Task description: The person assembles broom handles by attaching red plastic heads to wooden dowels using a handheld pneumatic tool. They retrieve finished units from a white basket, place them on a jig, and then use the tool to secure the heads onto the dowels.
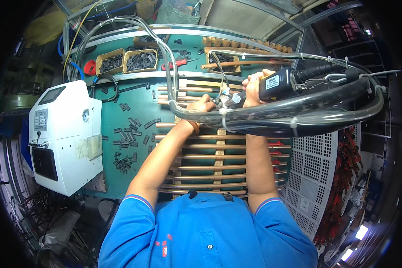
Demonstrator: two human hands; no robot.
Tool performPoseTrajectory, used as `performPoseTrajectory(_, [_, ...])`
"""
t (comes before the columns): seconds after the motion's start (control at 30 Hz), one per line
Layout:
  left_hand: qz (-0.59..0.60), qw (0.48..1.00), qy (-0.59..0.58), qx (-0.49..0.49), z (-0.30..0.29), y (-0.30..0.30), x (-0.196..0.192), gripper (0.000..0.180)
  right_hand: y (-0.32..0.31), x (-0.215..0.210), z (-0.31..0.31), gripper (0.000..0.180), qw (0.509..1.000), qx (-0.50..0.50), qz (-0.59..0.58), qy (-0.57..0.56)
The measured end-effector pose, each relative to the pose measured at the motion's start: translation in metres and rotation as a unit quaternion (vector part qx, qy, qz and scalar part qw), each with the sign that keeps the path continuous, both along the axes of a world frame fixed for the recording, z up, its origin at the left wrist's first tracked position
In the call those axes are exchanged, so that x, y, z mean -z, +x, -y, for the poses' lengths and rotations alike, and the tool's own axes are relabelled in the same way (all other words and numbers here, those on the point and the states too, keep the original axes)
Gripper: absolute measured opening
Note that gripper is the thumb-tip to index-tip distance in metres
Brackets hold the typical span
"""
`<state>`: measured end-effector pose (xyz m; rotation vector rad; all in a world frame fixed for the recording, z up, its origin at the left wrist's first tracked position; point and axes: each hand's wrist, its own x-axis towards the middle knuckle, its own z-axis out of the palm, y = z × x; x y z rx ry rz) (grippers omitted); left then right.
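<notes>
My right hand point(253, 88) is wrapped around a black power screwdriver point(278, 85) with a pale label, held sideways over the rods. Its tip end point(231, 101), with thin tubes attached, points left toward my left hand point(202, 105). That hand is closed, its fingers bent down beside the tip at the upper rods; whatever they pinch is hidden. Several copper-coloured rods point(201, 168) lie crosswise in a row on notched wooden supports point(219, 163). A thick bundle of black hoses point(295, 112) passes in front of the tool and covers part of the work.
Small black slotted blocks point(130, 135) and a heap of screws point(126, 162) lie on the green table at left. Beside them stands a white machine point(64, 134). Boxes of black parts point(140, 61) and a red-handled screwdriver point(172, 65) sit behind; a white perforated panel point(310, 163) is at right.
</notes>
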<state>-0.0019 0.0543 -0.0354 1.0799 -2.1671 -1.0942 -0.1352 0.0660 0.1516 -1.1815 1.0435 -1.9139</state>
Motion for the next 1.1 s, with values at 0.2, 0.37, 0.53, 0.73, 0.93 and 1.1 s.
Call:
performPoseTrajectory(0.2, [0.097,0.993,-0.073,0.004,-0.001,0.007,-0.035,0.023,-0.022,0.018,0.002,0.034,0.989,-0.112,0.093,0.02])
performPoseTrajectory(0.37, [0.05,0.995,-0.083,-0.002,-0.001,0.006,-0.024,0.02,-0.006,0.022,0.0,0.032,0.998,-0.049,0.027,0.025])
performPoseTrajectory(0.53, [0.067,0.996,-0.056,-0.001,0.002,0.007,-0.029,0.022,0.003,0.016,-0.002,0.03,0.998,-0.058,-0.005,0.018])
performPoseTrajectory(0.73, [0.068,0.997,-0.03,-0.013,-0.002,0.005,-0.033,0.022,0.005,-0.004,-0.001,0.03,0.959,-0.259,0.104,-0.038])
performPoseTrajectory(0.93, [0.006,0.995,-0.09,-0.04,-0.006,0.002,-0.015,0.019,0.03,-0.001,-0.004,0.028,0.971,0.015,-0.237,-0.037])
performPoseTrajectory(1.1, [0.054,0.993,-0.097,-0.042,-0.005,-0.001,-0.021,0.017,0.031,0.006,-0.011,0.035,0.982,0.039,-0.182,-0.008])
